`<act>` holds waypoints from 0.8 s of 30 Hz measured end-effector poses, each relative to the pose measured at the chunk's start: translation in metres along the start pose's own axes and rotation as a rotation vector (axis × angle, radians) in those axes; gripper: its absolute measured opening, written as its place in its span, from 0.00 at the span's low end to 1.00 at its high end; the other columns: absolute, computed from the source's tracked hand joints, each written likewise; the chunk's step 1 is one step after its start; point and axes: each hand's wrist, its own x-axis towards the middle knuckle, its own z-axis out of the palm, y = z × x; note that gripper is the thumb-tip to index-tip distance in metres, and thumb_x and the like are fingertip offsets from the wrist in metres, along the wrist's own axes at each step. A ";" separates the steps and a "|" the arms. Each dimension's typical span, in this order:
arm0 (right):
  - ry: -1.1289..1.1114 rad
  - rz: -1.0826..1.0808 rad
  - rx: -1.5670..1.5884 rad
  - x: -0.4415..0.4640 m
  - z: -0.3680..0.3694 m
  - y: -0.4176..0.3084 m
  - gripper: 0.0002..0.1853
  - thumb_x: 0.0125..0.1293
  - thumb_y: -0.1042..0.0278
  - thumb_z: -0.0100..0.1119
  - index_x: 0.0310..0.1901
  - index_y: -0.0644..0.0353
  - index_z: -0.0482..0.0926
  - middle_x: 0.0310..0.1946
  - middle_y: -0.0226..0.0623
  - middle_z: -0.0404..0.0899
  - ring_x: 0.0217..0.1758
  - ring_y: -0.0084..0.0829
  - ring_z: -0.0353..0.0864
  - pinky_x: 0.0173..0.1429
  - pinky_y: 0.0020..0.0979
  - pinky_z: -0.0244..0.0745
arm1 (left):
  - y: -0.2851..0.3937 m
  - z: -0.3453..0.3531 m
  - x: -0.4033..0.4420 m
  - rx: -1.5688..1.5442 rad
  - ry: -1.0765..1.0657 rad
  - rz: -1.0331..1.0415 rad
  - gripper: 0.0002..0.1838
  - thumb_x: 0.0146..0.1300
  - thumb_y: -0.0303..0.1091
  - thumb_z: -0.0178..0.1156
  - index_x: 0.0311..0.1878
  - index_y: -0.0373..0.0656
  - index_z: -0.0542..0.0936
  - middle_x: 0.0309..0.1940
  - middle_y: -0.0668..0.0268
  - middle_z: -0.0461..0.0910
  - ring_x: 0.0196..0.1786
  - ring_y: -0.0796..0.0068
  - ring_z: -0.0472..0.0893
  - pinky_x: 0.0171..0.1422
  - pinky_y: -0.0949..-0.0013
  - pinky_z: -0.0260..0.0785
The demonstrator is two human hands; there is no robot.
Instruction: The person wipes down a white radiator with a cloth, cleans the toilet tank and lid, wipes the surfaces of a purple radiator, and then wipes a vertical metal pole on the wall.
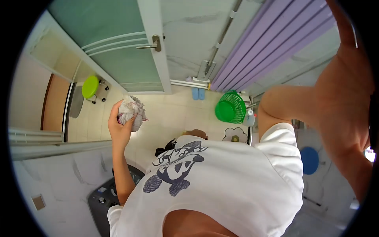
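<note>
Apparently soft and limp, the crumpled cloth bundle (134, 110) is in the left hand (120, 131), raised in the air above the pale floor (167, 112), toward the floor's left edge. It looks like thin fabric, greyish white with a few pink-red bits, bunched into a rough ball with loose folds at the top and right. I would judge it light for one hand, perhaps a little heavier if damp, which cannot be told from here. Nothing about it seems stiff or fragile; the likelier trouble is a fold working loose and drooping out of the ball.

The left hand's grip is closed partway around the bundle, fingers curled about the outer side and thumb pressed across the lower front. That suits something this squashy: a broad hold around the thick middle should gather the layers, whereas a pinch on one loose fold would probably let the rest unroll. Gentle pressure ought to be enough, since the cloth should give under the fingers.

The right hand (342, 89) looms very close at the right edge of view, partly cut off, well apart from the bundle; how far its grip is open, or whether it has hold of anything, I cannot tell.
</note>
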 end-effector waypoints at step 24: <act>0.379 0.980 -1.012 -0.146 -0.225 -0.068 0.23 0.71 0.61 0.67 0.64 0.61 0.78 0.47 0.35 0.85 0.36 0.18 0.80 0.41 0.27 0.77 | 0.228 0.358 0.222 -0.379 -0.735 0.424 0.14 0.73 0.27 0.61 0.59 0.36 0.84 0.52 0.66 0.82 0.47 0.80 0.79 0.53 0.72 0.75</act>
